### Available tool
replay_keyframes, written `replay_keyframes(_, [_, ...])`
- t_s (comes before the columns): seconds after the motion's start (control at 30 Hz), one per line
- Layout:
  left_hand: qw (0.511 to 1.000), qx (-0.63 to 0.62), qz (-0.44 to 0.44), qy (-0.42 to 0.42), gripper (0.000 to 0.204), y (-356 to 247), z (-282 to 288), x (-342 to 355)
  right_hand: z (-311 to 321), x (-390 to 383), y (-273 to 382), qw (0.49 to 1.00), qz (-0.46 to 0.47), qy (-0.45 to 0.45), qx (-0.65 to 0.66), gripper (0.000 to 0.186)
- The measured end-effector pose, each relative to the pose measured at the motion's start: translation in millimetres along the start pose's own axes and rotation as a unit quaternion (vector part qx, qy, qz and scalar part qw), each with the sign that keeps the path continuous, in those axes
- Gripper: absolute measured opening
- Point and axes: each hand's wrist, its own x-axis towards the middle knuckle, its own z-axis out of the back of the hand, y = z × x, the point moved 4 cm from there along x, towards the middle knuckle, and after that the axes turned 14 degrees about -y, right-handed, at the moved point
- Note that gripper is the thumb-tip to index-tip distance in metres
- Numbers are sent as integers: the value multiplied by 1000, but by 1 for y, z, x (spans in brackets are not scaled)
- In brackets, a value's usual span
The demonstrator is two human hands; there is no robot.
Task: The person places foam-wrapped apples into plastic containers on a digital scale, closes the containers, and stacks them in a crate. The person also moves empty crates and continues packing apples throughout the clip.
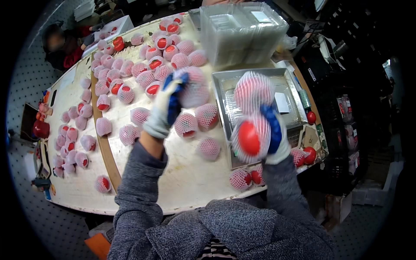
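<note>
Both hands wear white gloves with blue palms. Left hand (169,104) is closed round one netted apple (193,89), lifted just left of the metal tray (289,84). Right hand (272,136) is wrapped round a second netted apple (250,138) over the tray's near half, red skin showing through the open end of the sleeve. A third netted apple (253,92) sits right above it; blur hides whether the right-hand fingers touch that one too, so I cannot tell.

Progress, judging by the layout: most apples already wear foam nets and lie loose on the white table (186,182) left of the tray, dozens of them. The tray seems to hold only a clear insert (hard to read under the hands), so little looks packed yet. A stack of clear plastic boxes (242,32) stands beyond the tray, apparently unused. A few netted apples and two bare red ones sit by the tray's near and right sides.

Room: bare tabletop near the person, left of the tray's near corner. Tray's right rim runs close to the table edge, with dark crates beyond. Far left of the tray another person (60,47) sits at the table's far corner.
</note>
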Motion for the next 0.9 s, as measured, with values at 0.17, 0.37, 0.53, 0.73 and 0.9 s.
replay_keyframes(0.17, [952, 277, -129, -7, 47, 51, -80, -32, 37, 70, -2, 912, -9, -83, -401, 69])
replay_keyframes(0.37, [713, 643, -279, -13, 47, 57, -107, -27, 68, 68, 40, 754, 137, -166, -620, 56])
replay_keyframes(0.53, [785, 522, -333, -7, 28, 39, -72, -28, 138, 36, 47, 902, 27, -129, -411, 33])
replay_keyframes(0.73, [805, 481, -347, -18, 24, 55, -71, -49, 186, -14, 12, 897, -283, -51, -335, 39])
replay_keyframes(0.9, [550, 678, -394, 287, 15, 99, -111, -62, 170, 7, 31, 766, 50, -233, -597, 44])
